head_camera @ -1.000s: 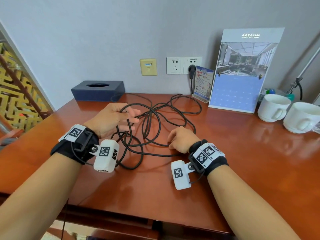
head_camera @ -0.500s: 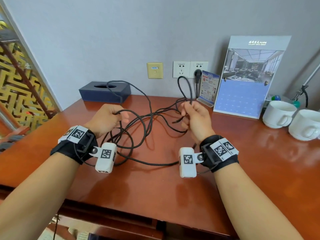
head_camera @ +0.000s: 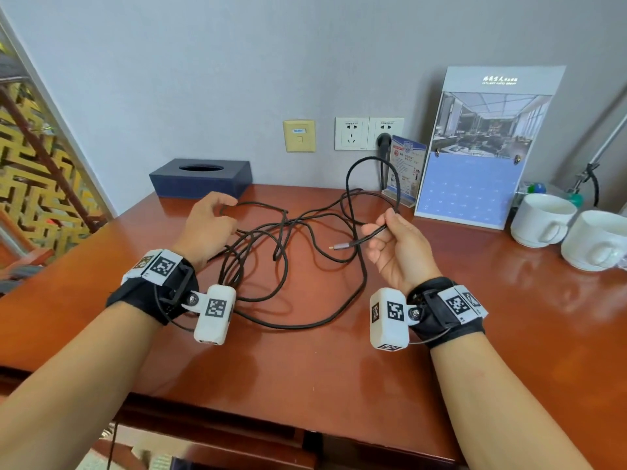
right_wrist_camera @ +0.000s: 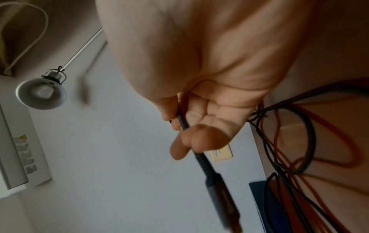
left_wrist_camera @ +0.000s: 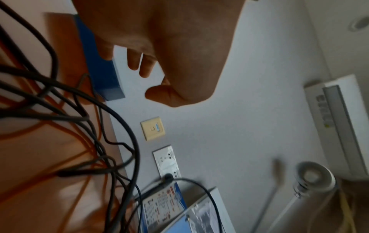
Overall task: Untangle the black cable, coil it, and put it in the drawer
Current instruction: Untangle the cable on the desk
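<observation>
The black cable [head_camera: 284, 232] lies in loose tangled loops on the red-brown desk [head_camera: 305, 385] between my hands. My right hand [head_camera: 390, 239] is raised above the desk and pinches the cable a short way behind its metal connector [head_camera: 339, 246], which sticks out to the left. In the right wrist view the fingers [right_wrist_camera: 199, 138] curl round the braided cable, and the connector [right_wrist_camera: 219, 197] hangs below. One loop arches up behind that hand. My left hand [head_camera: 210, 225] hovers over the left loops with loosely curled fingers [left_wrist_camera: 139, 63], holding nothing; strands of cable [left_wrist_camera: 136, 149] run beneath it.
A dark blue tissue box [head_camera: 200, 178] stands at the back left. A calendar stand [head_camera: 481, 147] and a small card [head_camera: 405, 167] lean at the back right, beside two white cups [head_camera: 543, 218]. A plug sits in the wall socket [head_camera: 383, 140]. A lamp arm [head_camera: 604, 154] rises at far right.
My left hand has let go of the strands it held, and the raised loop has dropped onto the desk. My right hand now holds the cable near its free connector end.
</observation>
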{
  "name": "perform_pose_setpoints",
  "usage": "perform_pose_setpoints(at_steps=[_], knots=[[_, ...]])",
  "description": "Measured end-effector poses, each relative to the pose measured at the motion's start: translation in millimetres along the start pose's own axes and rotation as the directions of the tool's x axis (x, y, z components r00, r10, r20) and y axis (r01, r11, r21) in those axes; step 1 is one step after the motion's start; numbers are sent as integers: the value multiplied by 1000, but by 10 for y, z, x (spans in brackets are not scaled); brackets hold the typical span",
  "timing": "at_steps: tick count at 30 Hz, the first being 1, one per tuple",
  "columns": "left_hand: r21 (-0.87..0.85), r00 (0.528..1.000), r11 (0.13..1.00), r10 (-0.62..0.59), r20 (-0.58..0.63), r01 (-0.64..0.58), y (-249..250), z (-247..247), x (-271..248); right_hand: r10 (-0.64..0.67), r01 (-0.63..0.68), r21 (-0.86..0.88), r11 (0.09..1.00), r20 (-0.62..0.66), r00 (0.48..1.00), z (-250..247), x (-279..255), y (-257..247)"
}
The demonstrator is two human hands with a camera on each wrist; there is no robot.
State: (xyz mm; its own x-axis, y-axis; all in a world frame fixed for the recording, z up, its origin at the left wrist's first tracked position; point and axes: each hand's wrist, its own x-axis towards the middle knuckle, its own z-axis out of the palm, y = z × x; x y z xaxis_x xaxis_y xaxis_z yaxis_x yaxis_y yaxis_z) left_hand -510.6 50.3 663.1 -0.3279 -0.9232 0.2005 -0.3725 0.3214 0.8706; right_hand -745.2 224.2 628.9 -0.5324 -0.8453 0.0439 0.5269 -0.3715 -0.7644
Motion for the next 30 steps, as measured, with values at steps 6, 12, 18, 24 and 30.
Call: perform_pose_setpoints(at_steps=[6,12,18,24,30], knots=[[-35,970,980,200,139,-197,293,290,-196,46,-40,-90,995,63,997,15,-17,50],[229,644,919,35,764,-322,352,661,-567,32,-20,-159,987,76,997,26,-29,82],[462,600,767,-127,790,-446,183,789,-688,26,-20,-142,990,36,999,54,-53,61],[592,704,649,-121,700,-477,70,635,-483,106,-88,-129,988,141,984,26,-29,44],[760,862,583,-190,470,-286,-130,354,-81,155,-122,-140,983,249,956,-17,-76,-12]])
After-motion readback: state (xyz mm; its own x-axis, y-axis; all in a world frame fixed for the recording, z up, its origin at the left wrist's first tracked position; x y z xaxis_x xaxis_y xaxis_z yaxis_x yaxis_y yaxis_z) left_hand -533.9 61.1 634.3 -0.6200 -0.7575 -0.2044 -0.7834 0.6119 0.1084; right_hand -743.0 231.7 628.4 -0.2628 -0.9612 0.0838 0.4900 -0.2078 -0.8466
